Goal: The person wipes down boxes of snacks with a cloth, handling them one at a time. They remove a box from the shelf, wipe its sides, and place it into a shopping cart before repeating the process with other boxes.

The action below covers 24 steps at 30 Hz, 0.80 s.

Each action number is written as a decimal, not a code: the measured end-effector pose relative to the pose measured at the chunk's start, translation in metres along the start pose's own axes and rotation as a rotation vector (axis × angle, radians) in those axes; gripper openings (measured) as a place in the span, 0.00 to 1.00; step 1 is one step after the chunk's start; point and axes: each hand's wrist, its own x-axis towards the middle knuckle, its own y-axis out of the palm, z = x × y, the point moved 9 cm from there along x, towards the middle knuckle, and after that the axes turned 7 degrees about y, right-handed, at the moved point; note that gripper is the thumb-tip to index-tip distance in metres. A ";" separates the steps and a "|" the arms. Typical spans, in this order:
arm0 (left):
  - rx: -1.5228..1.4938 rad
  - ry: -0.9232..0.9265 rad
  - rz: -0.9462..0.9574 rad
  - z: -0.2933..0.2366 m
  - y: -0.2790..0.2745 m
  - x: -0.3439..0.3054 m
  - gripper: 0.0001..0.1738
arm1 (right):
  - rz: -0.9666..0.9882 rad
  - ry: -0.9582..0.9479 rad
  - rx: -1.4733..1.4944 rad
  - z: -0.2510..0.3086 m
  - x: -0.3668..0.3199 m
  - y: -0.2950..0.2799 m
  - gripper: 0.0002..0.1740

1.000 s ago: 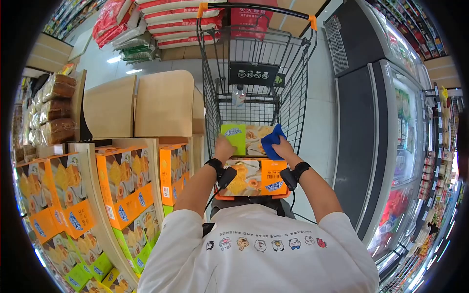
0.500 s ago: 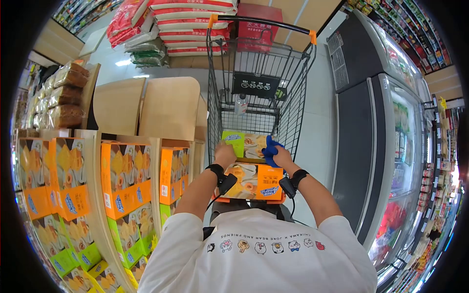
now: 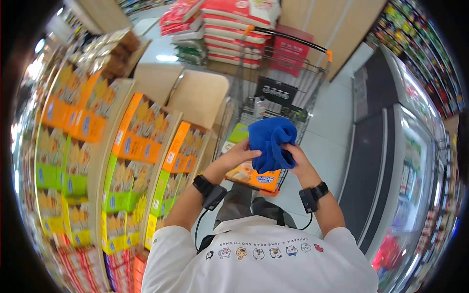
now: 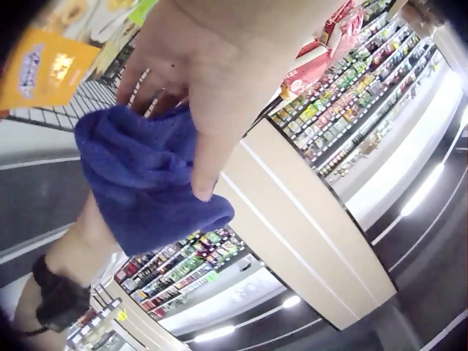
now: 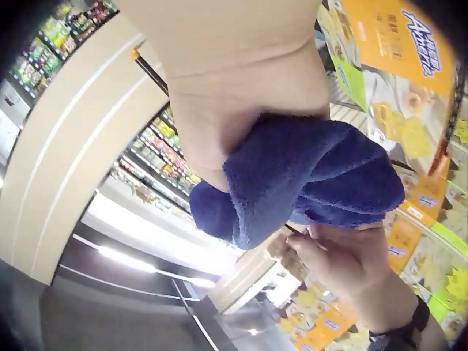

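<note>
A folded, bunched blue cloth (image 3: 267,145) is held between both hands, over the near end of the shopping cart (image 3: 293,39). My left hand (image 3: 238,155) pinches its left side; in the left wrist view the thumb lies along the cloth (image 4: 146,175) and the fingers go behind it. The right hand (image 3: 300,161) grips the opposite side, fingers partly tucked into the folds. Below the cloth, an orange-ended food box (image 3: 266,180) lies in the cart, partly covered by it. Beyond that is a green-ended box (image 3: 239,132).
A clear bottle (image 3: 259,107) stands farther inside the cart. Shelves of orange, green and yellow boxes (image 3: 141,127) line the left side. A freezer cabinet (image 3: 371,171) flanks the right. Red and white sacks (image 3: 234,34) are stacked ahead.
Both hands have risen from the boxes toward me. The left hand has let go of the green-ended box and taken hold of the cloth, which was in the right hand alone. The view has turned.
</note>
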 end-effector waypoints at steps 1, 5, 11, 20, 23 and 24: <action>0.056 0.017 -0.049 0.000 0.001 -0.014 0.35 | -0.028 0.027 -0.039 -0.010 -0.003 0.007 0.22; 0.406 0.045 -0.422 0.003 -0.031 -0.090 0.30 | 0.121 0.164 -0.150 -0.070 -0.001 0.050 0.25; 0.703 0.205 -0.608 -0.013 -0.066 -0.201 0.26 | 0.212 0.388 -0.289 -0.191 0.012 0.094 0.27; 0.726 0.338 -0.967 -0.055 -0.138 -0.393 0.21 | 0.487 0.428 -0.563 -0.305 0.038 0.264 0.27; 0.761 0.368 -1.064 -0.084 -0.172 -0.467 0.20 | 0.617 0.284 -0.645 -0.351 0.045 0.336 0.27; 0.783 0.364 -1.097 -0.090 -0.182 -0.492 0.19 | 0.657 0.250 -0.667 -0.366 0.047 0.360 0.27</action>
